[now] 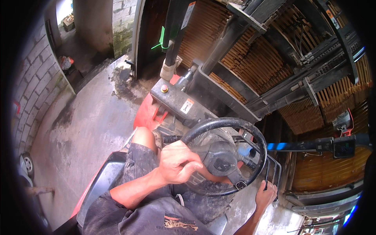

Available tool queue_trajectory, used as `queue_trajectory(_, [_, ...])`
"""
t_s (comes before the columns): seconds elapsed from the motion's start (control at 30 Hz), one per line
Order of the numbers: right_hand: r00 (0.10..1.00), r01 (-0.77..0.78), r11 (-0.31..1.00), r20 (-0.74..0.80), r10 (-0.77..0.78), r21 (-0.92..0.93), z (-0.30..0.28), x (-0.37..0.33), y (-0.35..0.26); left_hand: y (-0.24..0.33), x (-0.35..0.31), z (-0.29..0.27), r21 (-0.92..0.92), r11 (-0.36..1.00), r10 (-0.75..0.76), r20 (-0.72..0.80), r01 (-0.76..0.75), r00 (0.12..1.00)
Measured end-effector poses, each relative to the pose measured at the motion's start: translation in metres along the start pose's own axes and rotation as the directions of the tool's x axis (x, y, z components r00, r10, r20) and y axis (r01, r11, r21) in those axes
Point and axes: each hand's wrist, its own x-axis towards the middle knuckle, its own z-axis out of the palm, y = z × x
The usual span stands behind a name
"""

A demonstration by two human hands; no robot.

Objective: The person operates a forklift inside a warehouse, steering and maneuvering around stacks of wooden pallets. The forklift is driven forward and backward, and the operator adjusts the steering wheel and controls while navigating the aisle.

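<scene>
A black steering wheel (219,123) with a round hub fills the middle of the view, above my lap. My left hand (178,162) is closed over the left side of its rim, the thumb lying across the front; the fingertips are hidden. To the right of the wheel, my right hand (266,192) is closed around the black control lever (267,172), beside other thin black levers. A knob (241,185) sits on the wheel's lower right rim, and neither hand touches it.
Ahead stands the dark forklift mast (231,39), with stacked brown wooden slats (250,60) beyond it. A red button (164,88) is on the dash. A grey block wall (35,82) and concrete floor (86,125) lie left. On the right, a bar carries a small screen (344,148).
</scene>
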Motion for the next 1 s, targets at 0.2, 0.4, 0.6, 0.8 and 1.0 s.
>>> queue_trajectory(0.2, [0.995,-0.062,0.996,0.069,0.066,-0.065,-0.016,0.012,0.002,0.014,0.013,0.004,-0.003,0.999,-0.042,0.003,0.042,0.999])
queue_trajectory(0.4, [0.996,-0.060,0.998,0.060,0.061,-0.025,-0.028,0.024,0.011,0.027,0.028,0.014,0.026,0.997,-0.073,0.021,0.073,0.997])
queue_trajectory(0.6, [0.997,-0.014,1.000,0.079,0.015,-0.020,-0.052,0.052,0.023,0.051,0.053,0.030,0.069,0.991,-0.119,0.027,0.117,0.993])
queue_trajectory(0.8, [0.995,-0.032,0.999,0.091,0.034,-0.023,-0.067,0.071,0.030,0.064,0.075,0.042,0.053,0.995,-0.086,0.019,0.085,0.996])
queue_trajectory(1.0, [0.997,-0.007,0.999,0.073,0.010,-0.035,-0.071,0.082,0.045,0.074,0.084,0.050,0.045,0.996,-0.079,0.009,0.079,0.997])
